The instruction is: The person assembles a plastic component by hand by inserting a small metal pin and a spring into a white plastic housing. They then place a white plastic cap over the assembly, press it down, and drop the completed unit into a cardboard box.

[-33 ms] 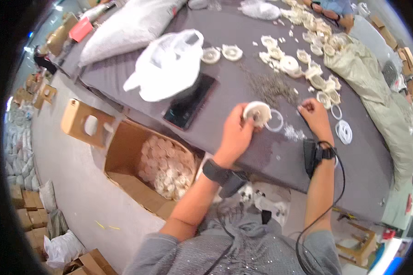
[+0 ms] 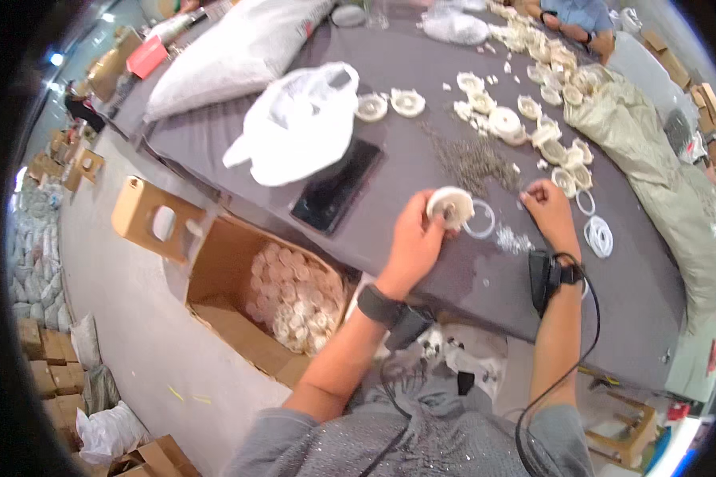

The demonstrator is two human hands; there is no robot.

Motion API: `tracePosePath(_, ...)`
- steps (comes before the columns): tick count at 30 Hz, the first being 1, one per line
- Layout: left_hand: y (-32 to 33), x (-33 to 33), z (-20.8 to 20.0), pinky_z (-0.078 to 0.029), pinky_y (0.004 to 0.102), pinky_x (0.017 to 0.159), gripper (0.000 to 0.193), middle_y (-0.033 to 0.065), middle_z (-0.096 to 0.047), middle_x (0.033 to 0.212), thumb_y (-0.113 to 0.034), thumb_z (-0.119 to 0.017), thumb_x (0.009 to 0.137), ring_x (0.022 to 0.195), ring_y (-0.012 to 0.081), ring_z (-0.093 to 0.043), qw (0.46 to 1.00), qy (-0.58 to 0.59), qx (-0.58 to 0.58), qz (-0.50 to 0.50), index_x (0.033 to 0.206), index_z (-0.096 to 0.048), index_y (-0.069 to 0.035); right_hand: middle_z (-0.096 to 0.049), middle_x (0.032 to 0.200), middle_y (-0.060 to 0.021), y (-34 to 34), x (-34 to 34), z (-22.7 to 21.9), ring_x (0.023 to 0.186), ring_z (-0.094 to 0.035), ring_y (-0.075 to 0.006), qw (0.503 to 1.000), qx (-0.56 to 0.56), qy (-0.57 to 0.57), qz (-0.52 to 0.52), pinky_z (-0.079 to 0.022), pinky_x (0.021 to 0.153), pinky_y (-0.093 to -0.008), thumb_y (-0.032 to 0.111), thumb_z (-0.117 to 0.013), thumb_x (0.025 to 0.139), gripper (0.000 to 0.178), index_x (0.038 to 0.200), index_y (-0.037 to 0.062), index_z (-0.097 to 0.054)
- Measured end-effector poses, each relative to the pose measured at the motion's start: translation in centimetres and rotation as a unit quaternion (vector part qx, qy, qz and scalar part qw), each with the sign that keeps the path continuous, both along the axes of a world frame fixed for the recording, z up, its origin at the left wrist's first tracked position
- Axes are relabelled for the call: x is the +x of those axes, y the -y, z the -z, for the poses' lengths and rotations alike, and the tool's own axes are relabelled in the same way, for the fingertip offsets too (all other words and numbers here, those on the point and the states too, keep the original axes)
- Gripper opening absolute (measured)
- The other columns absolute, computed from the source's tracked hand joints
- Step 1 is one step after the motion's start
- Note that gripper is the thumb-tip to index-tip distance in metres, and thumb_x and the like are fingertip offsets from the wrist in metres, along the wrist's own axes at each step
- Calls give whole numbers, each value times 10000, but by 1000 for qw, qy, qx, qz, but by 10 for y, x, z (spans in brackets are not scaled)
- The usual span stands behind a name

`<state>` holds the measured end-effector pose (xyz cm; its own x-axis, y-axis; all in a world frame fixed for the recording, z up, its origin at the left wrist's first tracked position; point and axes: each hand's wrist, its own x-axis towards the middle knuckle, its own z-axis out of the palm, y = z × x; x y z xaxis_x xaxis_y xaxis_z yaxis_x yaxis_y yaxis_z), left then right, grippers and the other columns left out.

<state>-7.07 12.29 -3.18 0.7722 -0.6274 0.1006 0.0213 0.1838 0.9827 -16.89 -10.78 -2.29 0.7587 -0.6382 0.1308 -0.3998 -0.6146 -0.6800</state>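
Observation:
My left hand (image 2: 422, 234) grips a round, cream-coloured plastic housing (image 2: 450, 205), its hollow side facing up. A clear white ring (image 2: 480, 219) lies on the table just right of that housing. The fingers of my right hand (image 2: 549, 208) are pinched together above the table; what they hold, if anything, is too small to name. Left of those fingers spreads a heap of small dark screws (image 2: 477, 163). Tiny clear pieces (image 2: 514, 239) lie between the hands. Several white rings (image 2: 598, 237) are stacked to the right of my right hand.
More cream housings (image 2: 504, 122) lie across the table's far right. A black phone-like slab (image 2: 338, 187) and white plastic bag (image 2: 298, 123) are left of my hands. An open carton (image 2: 235, 330) of round parts stands below the edge. Another person's hands (image 2: 561, 24) are at the far side.
The whole view has shifted slightly, so the table appears a little lower. Both hands keep nearly the same pose, and the housing remains in my left hand.

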Motion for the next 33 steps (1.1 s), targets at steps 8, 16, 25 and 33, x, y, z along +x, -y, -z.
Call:
tracePosePath(8,-3,0,7,-522,283,705,228,122,-543,1006,15,-404,864,825,190,-600,999,17,-29,10,1089,-413,51,-536,590,-30,-4,-1,6,541,-496,-106,993,87,78,12,-405,520,-259,119,-627,731,143,791,2,-569)
tracePosePath(16,7,-1,1,-521,266,649,227,123,-572,943,-5,-429,865,719,167,-613,999,-13,-34,1,1087,-429,43,-572,633,-76,-13,0,2,591,-558,-179,998,36,43,24,-430,563,-294,117,-660,673,196,830,17,-595)
tracePosePath(25,27,-2,-4,-509,246,615,218,97,-571,951,-7,-440,854,713,134,-590,1000,6,-16,2,1068,-457,33,-615,768,-138,-10,-1,0,744,-596,-290,999,5,-8,32,-456,666,-368,182,-647,709,176,799,37,-605)
tracePosePath(33,23,-3,3,-511,247,608,212,88,-569,936,13,-446,846,717,129,-585,1000,15,-22,1,1056,-470,33,-607,662,-108,-12,-2,-3,614,-595,-219,995,88,30,34,-452,586,-330,153,-611,753,146,809,21,-582)
